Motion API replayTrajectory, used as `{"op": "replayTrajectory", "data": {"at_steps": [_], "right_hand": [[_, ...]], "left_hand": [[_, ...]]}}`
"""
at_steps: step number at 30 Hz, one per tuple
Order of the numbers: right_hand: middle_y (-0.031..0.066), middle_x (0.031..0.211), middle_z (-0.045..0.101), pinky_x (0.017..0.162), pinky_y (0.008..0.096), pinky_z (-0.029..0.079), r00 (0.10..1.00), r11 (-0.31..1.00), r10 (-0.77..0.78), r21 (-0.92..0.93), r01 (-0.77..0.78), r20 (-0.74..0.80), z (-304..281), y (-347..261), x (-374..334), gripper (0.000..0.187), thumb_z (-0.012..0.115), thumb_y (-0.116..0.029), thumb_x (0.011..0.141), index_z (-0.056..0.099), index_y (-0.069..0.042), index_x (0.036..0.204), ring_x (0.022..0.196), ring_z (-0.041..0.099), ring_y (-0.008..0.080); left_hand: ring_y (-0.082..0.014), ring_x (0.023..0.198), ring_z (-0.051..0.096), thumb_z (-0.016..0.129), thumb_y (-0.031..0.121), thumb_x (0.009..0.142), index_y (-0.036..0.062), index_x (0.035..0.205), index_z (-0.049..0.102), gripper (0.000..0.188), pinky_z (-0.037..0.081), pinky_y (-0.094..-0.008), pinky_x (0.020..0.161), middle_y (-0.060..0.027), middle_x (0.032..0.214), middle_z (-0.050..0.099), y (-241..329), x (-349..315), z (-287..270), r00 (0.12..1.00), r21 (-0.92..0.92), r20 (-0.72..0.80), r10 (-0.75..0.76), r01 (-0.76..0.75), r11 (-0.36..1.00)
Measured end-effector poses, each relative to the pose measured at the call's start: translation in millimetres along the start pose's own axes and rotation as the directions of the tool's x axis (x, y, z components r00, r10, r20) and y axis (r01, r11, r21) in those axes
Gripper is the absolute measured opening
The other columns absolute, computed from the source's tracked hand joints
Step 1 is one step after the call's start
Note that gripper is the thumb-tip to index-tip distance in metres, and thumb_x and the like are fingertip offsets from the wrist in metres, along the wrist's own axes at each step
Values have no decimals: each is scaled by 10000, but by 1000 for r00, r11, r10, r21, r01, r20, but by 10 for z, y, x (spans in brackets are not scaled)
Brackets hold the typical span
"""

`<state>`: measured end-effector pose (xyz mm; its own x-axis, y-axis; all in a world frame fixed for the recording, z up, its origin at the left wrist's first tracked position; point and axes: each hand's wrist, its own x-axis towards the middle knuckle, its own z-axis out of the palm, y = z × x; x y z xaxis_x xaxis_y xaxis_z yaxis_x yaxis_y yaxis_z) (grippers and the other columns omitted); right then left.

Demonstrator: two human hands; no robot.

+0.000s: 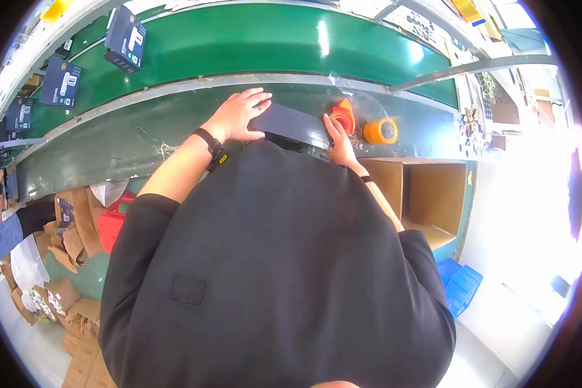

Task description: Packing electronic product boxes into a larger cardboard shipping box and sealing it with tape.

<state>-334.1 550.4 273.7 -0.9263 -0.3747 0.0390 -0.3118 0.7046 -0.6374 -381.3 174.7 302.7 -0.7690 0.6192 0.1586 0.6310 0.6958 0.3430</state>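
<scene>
A flat-sided dark grey box (291, 124) lies between my hands at the near edge of the green bench, its lower part hidden by my black shirt. My left hand (240, 116) grips its left end, thumb on the near side and fingers across the far corner. At the other end my right hand (340, 142) presses its fingers along the box's right edge. Just beyond the right hand sits an orange-red tape dispenser (344, 116). To its right is a yellow-orange roll of tape (380, 131).
Beyond a metal rail runs a green conveyor belt (239, 45), with dark printed boxes (124, 40) at its left. An open cardboard carton (433, 197) stands at my right, above a blue crate (459, 284). A red plastic object (113, 223) and a co-worker's blue sleeve (8, 240) are leftward.
</scene>
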Motion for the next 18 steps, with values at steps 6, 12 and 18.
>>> {"op": "replayTrajectory", "data": {"at_steps": [6, 12, 18], "right_hand": [[249, 1724, 120, 1139, 490, 479, 998, 993, 66, -94, -65, 9, 59, -532, -279, 1066, 817, -255, 894, 122, -16, 1667, 1466, 405, 507], [258, 1682, 241, 1116, 505, 490, 991, 978, 118, -164, -128, -65, 109, -458, -234, 985, 805, -331, 897, 241, -98, 1669, 1431, 452, 503], [297, 1622, 350, 1098, 510, 494, 969, 937, 239, -243, -249, -69, 86, -564, -77, 861, 756, -378, 936, 325, -178, 1654, 1382, 509, 504]], "left_hand": [[-281, 1554, 362, 750, 591, 868, 12, 1473, 570, 856, 397, -443, 1216, -96, 1628, 475, -175, -20, 88, 962, 66, 55, 268, -271, 960], [-295, 1536, 405, 775, 498, 890, 218, 1518, 580, 715, 407, -492, 1205, -105, 1660, 433, -71, -39, 122, 972, -120, 83, 219, -209, 971], [-311, 1533, 411, 760, 399, 927, 296, 1475, 630, 572, 418, -516, 1187, -122, 1627, 480, -81, 60, 177, 990, -103, 66, 124, -116, 988]]}}
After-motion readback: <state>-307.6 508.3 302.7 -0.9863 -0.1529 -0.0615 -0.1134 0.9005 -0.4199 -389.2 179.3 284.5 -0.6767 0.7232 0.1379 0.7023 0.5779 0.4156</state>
